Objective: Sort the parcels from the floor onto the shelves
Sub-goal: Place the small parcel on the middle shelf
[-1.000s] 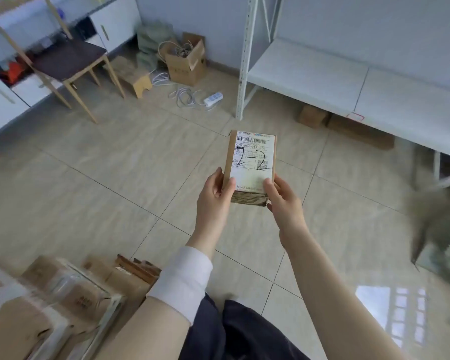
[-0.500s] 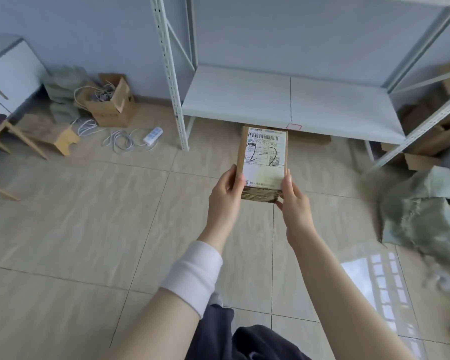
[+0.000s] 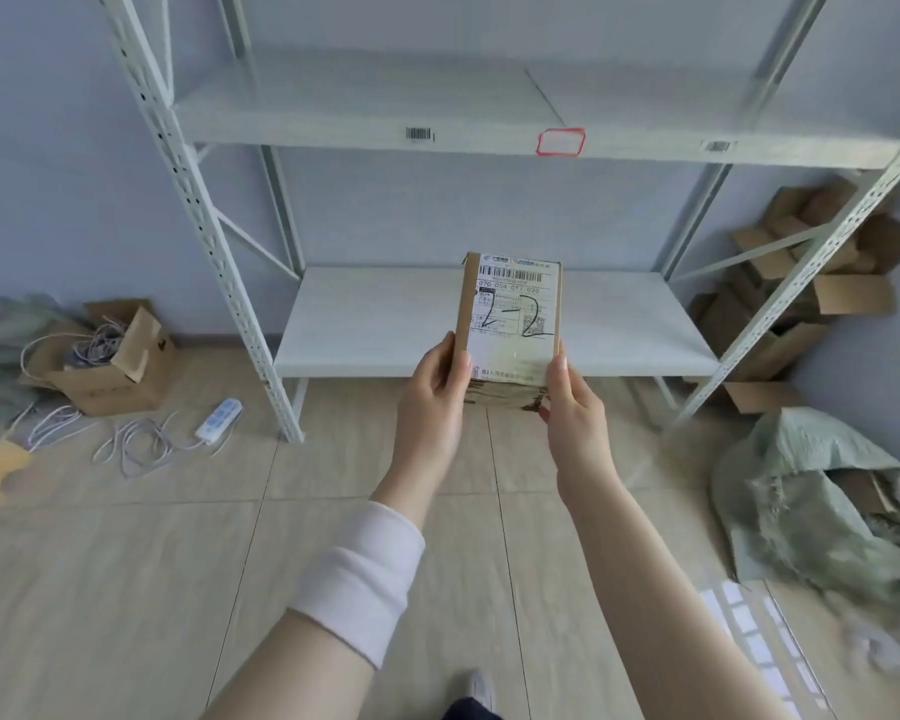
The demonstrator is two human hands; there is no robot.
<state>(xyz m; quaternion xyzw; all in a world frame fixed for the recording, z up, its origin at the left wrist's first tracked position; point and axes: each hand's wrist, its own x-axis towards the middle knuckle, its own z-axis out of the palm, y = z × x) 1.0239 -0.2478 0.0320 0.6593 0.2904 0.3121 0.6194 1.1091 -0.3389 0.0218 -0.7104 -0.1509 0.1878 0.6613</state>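
From the head camera I see both hands raised in front of me with a small brown cardboard parcel (image 3: 510, 324) held between them. Its white shipping label faces me, with a printed barcode at the top and "2-2" handwritten across it in black marker. The left hand (image 3: 432, 402) grips the parcel's lower left edge, thumb on the front and fingers curled round behind. The right hand (image 3: 572, 413) clasps the lower right edge the same way, thumb along the side. The fingers behind the box are hidden from me. The parcel is upright in the air above the beige tiled floor (image 3: 126, 563), and in the picture it overlaps the white lower shelf (image 3: 385, 324) of a white metal shelving rack (image 3: 193, 210). I cannot tell how near it is to that board.

The white upper shelf (image 3: 359, 111) carries a barcode sticker (image 3: 419, 133) and a red-bordered label (image 3: 561, 142) on its front edge. A white sleeve cuff (image 3: 365, 569) wraps my left forearm.

Left of the rack an open brown cardboard box of tangled cables (image 3: 110, 366) sits on the floor, with a white power strip (image 3: 219, 420) near it. To the right lie a heap of empty cardboard cartons (image 3: 801, 304) and a green woven sack (image 3: 822, 506).
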